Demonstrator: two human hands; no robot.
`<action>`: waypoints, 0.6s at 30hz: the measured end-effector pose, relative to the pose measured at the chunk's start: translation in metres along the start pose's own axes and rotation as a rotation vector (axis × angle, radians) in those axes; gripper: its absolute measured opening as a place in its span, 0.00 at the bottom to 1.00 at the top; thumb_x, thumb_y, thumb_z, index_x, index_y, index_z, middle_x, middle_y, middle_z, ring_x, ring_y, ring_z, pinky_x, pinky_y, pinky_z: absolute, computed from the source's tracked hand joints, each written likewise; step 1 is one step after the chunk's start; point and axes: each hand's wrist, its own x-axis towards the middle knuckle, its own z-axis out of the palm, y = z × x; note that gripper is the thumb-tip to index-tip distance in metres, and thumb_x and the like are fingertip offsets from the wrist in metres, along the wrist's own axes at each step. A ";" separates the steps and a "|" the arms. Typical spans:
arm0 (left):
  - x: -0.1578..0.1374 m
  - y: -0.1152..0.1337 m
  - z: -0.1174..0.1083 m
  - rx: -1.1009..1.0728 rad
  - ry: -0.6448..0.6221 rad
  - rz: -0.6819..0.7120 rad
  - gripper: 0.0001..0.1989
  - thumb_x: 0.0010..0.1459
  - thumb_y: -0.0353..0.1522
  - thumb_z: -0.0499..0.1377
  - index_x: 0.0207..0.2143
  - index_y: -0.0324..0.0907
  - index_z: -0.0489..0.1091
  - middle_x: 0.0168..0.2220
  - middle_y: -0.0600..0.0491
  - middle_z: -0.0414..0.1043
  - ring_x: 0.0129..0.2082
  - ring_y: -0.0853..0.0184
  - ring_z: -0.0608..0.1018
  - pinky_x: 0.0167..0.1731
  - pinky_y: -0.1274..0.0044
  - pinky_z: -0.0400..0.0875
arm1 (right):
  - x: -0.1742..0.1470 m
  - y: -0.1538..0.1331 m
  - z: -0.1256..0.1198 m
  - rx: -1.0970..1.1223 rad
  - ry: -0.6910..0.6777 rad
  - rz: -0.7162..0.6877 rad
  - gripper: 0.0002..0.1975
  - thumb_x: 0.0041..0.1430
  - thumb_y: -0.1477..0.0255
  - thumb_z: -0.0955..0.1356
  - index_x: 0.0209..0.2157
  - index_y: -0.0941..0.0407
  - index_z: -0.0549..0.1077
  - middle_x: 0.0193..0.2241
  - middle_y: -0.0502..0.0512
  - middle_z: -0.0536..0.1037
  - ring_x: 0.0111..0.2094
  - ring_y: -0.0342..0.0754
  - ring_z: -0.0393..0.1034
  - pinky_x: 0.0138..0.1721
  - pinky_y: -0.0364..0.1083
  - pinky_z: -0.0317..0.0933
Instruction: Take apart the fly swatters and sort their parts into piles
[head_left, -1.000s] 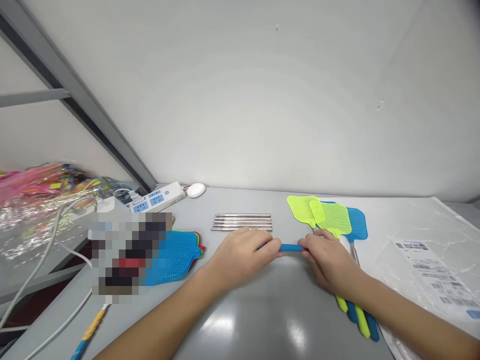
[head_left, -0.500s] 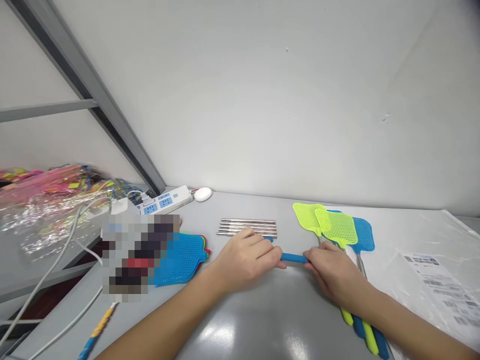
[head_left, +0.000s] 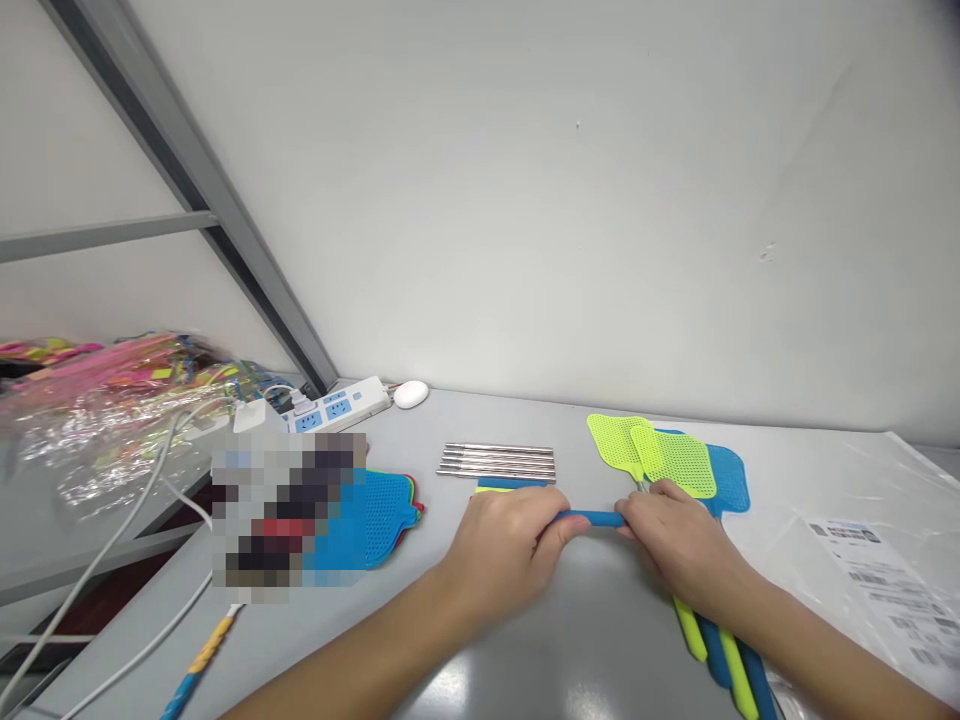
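Handle, head view: blue swatter handle (head_left: 601, 519) spans both hands, crosswise over the grey tabletop (head_left: 592, 610).
Left hand (head_left: 514, 545): fingers and thumb wrapped around the handle's left end.
Right hand (head_left: 679, 535): wrapped around the opposite end; the enclosed portion is hidden.
Two-ended hold: apparently braces the handle against twist or pull.
Steel rods (head_left: 495, 462): parallel, beyond the left hand, presumably aligned for easy pickup.
Yellow-green and blue swatters (head_left: 679, 465): overlapped beside the right hand, heads toward the wall (head_left: 525, 250), probably for compactness.
Swatter heads (head_left: 386, 515): stacked left, apart from the rods, likely for separation by part.
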 end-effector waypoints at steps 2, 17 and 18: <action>0.000 -0.003 0.004 -0.002 0.047 0.020 0.11 0.66 0.38 0.53 0.34 0.43 0.70 0.26 0.58 0.72 0.24 0.72 0.71 0.25 0.79 0.59 | 0.000 0.001 0.001 -0.010 0.015 -0.004 0.09 0.67 0.77 0.57 0.35 0.56 0.66 0.24 0.49 0.68 0.24 0.45 0.59 0.36 0.48 0.52; 0.010 -0.013 0.007 0.264 0.357 0.491 0.08 0.63 0.36 0.58 0.41 0.42 0.70 0.29 0.56 0.73 0.28 0.70 0.69 0.31 0.75 0.59 | -0.005 -0.009 0.002 -0.009 0.035 0.118 0.08 0.67 0.75 0.56 0.36 0.55 0.64 0.26 0.50 0.68 0.24 0.45 0.64 0.24 0.43 0.53; 0.010 -0.013 0.007 0.277 0.354 0.507 0.08 0.63 0.36 0.58 0.41 0.42 0.70 0.28 0.56 0.72 0.28 0.70 0.68 0.31 0.75 0.58 | -0.005 -0.009 0.003 -0.005 0.026 0.114 0.08 0.67 0.75 0.56 0.36 0.55 0.64 0.26 0.50 0.68 0.24 0.45 0.64 0.24 0.43 0.53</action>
